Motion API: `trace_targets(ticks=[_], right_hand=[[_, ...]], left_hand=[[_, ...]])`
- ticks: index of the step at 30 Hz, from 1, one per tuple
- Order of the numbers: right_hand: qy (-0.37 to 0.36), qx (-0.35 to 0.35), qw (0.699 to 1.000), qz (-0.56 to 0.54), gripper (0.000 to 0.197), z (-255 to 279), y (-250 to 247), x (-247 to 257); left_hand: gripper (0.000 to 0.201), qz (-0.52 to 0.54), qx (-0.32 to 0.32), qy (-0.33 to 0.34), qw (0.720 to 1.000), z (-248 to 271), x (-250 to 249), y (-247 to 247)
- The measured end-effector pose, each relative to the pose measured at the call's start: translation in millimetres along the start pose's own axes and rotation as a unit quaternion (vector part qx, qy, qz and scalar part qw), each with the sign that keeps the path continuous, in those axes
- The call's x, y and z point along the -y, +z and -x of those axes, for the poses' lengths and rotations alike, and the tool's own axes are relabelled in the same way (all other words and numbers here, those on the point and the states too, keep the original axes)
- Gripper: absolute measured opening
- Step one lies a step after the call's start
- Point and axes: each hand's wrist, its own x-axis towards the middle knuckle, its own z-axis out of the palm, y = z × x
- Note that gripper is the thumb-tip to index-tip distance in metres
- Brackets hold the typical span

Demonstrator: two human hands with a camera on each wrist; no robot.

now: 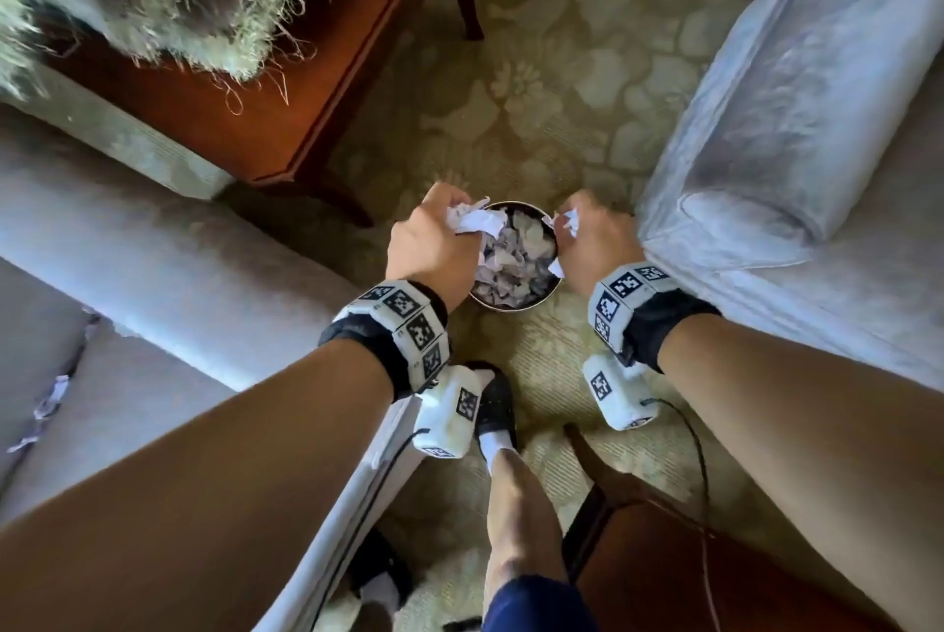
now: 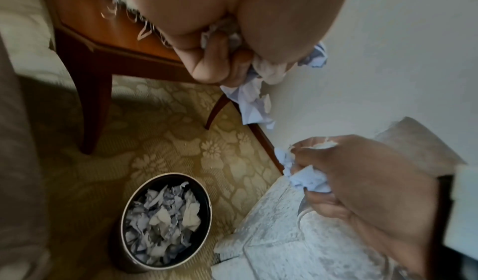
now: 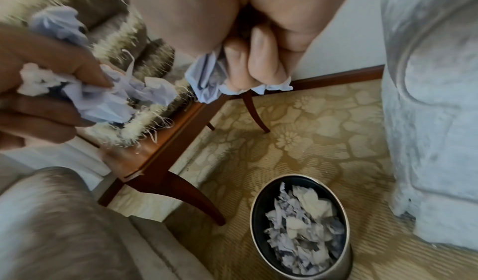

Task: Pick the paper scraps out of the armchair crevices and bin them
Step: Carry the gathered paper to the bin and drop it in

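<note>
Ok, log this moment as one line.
left hand gripping white crumpled paper scraps | right hand gripping scraps | both over round metal bin

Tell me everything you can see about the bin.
The bin is a small round container, dark inside with a pale metallic rim and wall. It stands upright on the patterned carpet between two armchairs, filled with crumpled white and bluish paper scraps. Both hands hold more scraps above it; neither touches it.

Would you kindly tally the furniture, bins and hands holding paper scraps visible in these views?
Armchairs: 2 (left armchair, right armchair)
Wooden tables: 2 (far table, near table)
Bins: 1 (bin)
Hands holding scraps: 2 (left hand, right hand)
Total: 7
</note>
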Motion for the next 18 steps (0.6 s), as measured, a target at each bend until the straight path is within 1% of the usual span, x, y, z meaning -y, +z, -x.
trace_targets(ticks=[3,8,12,18], right_hand=[[0.026,0.024,0.999,-0.014,0.018,-24,34,-32],[0.038,0.034,0.999,-0.021,0.019,-59,91,-70],[0.068,0.055,0.995,-0.041,0.014,-86,132,-87],[0.113,0.116,0.985,-0.063,0.023,-112,182,-93]], left_hand=[[0.025,-0.009,0.021,-0.013,1.000,-24,10,41],[0.026,-0.015,0.043,-0.032,0.998,-58,32,96],[0.026,-0.013,0.043,-0.052,0.998,-82,48,121],[0.023,-0.002,0.040,-0.083,0.996,-92,73,141]])
